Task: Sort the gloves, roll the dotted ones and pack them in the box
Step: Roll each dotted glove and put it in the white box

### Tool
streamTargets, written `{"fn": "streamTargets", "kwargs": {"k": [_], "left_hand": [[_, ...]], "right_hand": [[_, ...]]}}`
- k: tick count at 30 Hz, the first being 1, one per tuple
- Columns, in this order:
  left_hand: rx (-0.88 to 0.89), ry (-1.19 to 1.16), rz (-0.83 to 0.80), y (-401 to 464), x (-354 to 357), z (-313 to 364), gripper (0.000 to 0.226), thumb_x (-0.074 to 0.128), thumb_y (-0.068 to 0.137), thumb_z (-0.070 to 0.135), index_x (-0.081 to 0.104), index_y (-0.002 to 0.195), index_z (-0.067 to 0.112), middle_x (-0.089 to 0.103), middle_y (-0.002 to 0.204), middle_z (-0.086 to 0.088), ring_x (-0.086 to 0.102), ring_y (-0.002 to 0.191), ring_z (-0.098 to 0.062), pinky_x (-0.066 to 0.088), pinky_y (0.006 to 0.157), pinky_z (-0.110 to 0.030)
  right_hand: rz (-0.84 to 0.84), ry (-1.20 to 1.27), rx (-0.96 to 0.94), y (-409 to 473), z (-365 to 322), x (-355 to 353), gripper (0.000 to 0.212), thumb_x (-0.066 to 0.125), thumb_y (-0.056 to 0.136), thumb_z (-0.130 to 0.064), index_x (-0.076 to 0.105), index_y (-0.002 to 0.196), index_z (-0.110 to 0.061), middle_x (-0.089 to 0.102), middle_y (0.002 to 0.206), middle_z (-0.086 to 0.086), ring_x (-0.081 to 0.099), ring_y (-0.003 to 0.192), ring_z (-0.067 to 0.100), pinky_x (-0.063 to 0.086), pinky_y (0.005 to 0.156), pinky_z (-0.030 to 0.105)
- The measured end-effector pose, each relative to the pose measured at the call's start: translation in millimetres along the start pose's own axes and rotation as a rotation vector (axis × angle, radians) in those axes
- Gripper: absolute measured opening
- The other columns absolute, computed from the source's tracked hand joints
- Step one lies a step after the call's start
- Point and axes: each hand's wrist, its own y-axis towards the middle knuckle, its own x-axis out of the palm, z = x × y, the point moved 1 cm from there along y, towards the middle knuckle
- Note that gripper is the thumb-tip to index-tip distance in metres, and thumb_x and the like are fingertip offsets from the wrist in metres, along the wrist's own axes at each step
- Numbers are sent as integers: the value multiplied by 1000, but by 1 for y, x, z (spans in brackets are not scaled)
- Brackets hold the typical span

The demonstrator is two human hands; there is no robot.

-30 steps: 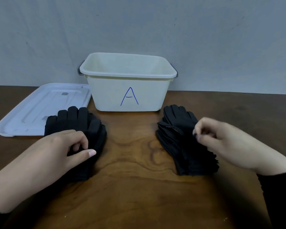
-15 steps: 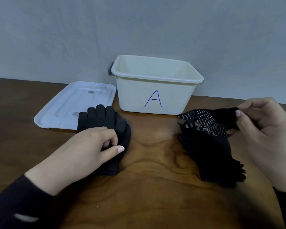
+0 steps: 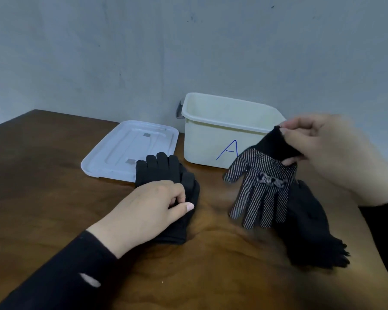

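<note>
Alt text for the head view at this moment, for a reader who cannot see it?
The right hand pinches a black dotted glove by its cuff, dangling fingers-down above a pile of black gloves on the brown wooden table. The left hand rests on a second black glove stack; behind are a cream plastic box marked A and its white lid.

A dark brown wooden table [image 3: 211, 276] with a swirling grain stands against a grey wall. On it, near the back edge, sits an open cream plastic box [image 3: 211, 142] marked with a blue letter A. Just left of the box lies its flat white plastic lid [image 3: 126, 151]. A stack of plain black knit gloves [image 3: 166, 173] rests on the wood, its fingertips overlapping the lid's near edge. Well apart to the right lies a second pile of black gloves [image 3: 309, 227].
</note>
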Motion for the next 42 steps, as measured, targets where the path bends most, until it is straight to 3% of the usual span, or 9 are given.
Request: {"fn": "streamTargets", "kwargs": {"k": [5,8,11,13,20,32,34,37,42], "left_hand": [[19,2,-3,0,-2,0,25,51,92,55,51,79,33,50,75,10,49,72,-5,32,60,-17],[24,10,1,0,-4,-1,23,51,93,54,54,84,33,51,75,10,49,72,-4,34,62,-17],[31,91,5,1,-7,-3,24,54,90,57,54,86,34,50,72,11,48,69,-5,37,71,-19],[8,126,-32,0,-11,-5,29,57,85,62,54,84,34,52,71,10,49,67,-6,35,64,-19],[-29,100,-192,-2,-22,-5,31,64,78,65,54,89,38,55,84,12,54,74,-5,35,57,-17],[-25,86,-198,-6,-20,-3,20,49,95,45,49,78,35,52,81,14,48,81,1,34,64,-17],[-85,-44,-146,-5,-22,-3,18,49,95,43,51,80,33,56,79,15,51,71,-1,37,60,-18],[-180,-272,122,-2,-24,2,18,49,96,37,55,82,28,55,67,10,46,55,-3,36,52,-16],[-243,-558,429,0,-19,16,17,49,97,30,57,84,21,46,62,0,35,50,-5,30,47,-17]], "right_hand": [[42,93,-99,-7,10,22,12,65,95,-20,72,86,-26,77,80,-8,75,73,10,59,75,24],[-140,-193,-135,-39,36,50,11,66,93,-30,70,90,-38,70,87,-25,64,77,-7,46,67,7],[-434,-476,-238,-63,64,77,13,59,96,-41,68,105,-44,58,108,-31,54,105,-8,43,92,16],[-530,-517,-265,-67,74,83,24,54,97,-46,66,118,-42,50,116,-33,43,116,-6,36,104,19],[-555,-475,-238,-66,77,80,47,43,89,-71,61,125,-45,46,118,-34,41,119,-10,37,99,12],[-526,-484,-265,-67,71,87,38,40,98,-58,65,120,-39,48,109,-28,43,112,-7,37,96,8],[-527,-476,-261,-68,71,87,38,40,99,-56,65,121,-38,48,109,-27,43,112,-6,37,96,9],[-506,-456,-243,-69,72,87,40,40,99,-56,64,124,-37,50,110,-27,44,112,-6,39,96,11],[-353,-239,-142,-71,65,89,47,47,89,-65,58,129,-45,55,113,-31,47,113,-13,42,90,8]]}}
